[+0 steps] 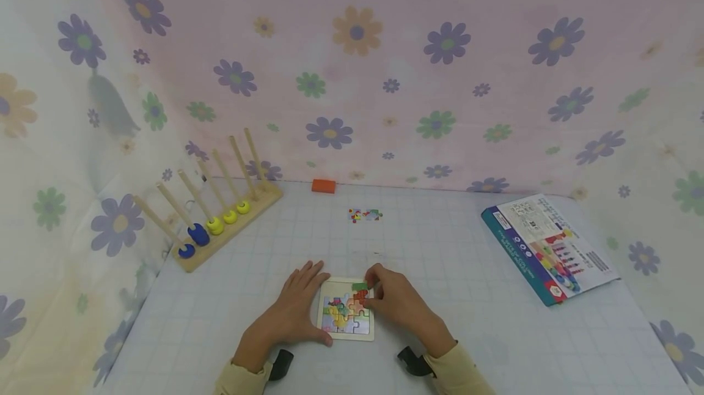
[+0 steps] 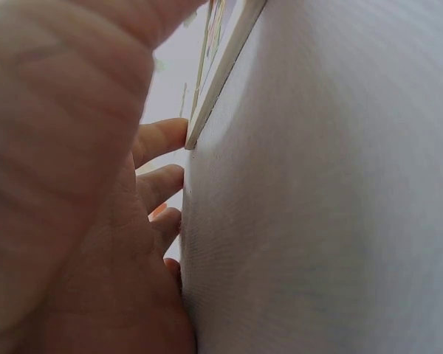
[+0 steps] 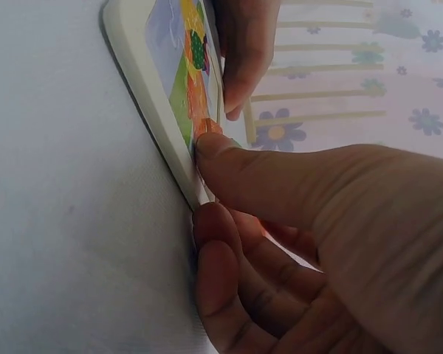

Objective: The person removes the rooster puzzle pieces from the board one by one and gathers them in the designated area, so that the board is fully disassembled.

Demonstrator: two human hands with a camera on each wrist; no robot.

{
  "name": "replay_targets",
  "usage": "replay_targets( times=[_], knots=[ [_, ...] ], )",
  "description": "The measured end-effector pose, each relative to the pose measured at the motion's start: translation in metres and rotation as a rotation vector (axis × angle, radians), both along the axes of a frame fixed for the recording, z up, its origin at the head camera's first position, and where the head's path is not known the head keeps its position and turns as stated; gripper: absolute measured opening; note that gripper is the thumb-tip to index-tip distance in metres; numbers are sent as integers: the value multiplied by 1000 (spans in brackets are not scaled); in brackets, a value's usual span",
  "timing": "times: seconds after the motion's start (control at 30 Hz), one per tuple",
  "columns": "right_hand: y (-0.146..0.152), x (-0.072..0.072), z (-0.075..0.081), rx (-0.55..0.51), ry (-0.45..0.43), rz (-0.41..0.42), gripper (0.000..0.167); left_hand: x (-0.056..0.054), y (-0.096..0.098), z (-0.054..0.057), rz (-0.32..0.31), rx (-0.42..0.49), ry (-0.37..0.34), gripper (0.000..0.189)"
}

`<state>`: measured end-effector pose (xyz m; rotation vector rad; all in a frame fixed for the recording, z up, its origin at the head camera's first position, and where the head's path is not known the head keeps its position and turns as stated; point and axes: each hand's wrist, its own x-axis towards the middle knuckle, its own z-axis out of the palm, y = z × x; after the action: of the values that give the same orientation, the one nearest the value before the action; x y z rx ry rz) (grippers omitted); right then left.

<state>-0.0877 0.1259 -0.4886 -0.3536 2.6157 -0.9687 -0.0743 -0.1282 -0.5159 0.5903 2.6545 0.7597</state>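
We touch the puzzle tray (image 1: 353, 337), left hand (image 1: 302, 309) spread, right hand (image 1: 400, 300) pinching its edge; loose pieces (image 1: 373, 215) beyond it, abacus (image 1: 244, 221) left, box (image 1: 541, 248) right.

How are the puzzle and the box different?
The puzzle is smaller than the box. The left hand and right hand touch the puzzle; neither touches the box. The puzzle has a pale frame; the box has a teal side. Both lie on the table.
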Motion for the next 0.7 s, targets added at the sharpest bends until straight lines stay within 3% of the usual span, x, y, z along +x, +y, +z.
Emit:
replay_targets(
  times=[0.17, 0.37, 0.7],
  knots=[
    [0, 0, 0, 10, 19, 24, 45, 0, 0, 1, -3, 7, 2, 122],
    [0, 1, -1, 17, 41, 40, 36, 0, -1, 0, -6, 12, 2, 122],
    [1, -1, -5, 17, 74, 65, 36, 0, 0, 1, -6, 10, -3, 122]
  ],
)
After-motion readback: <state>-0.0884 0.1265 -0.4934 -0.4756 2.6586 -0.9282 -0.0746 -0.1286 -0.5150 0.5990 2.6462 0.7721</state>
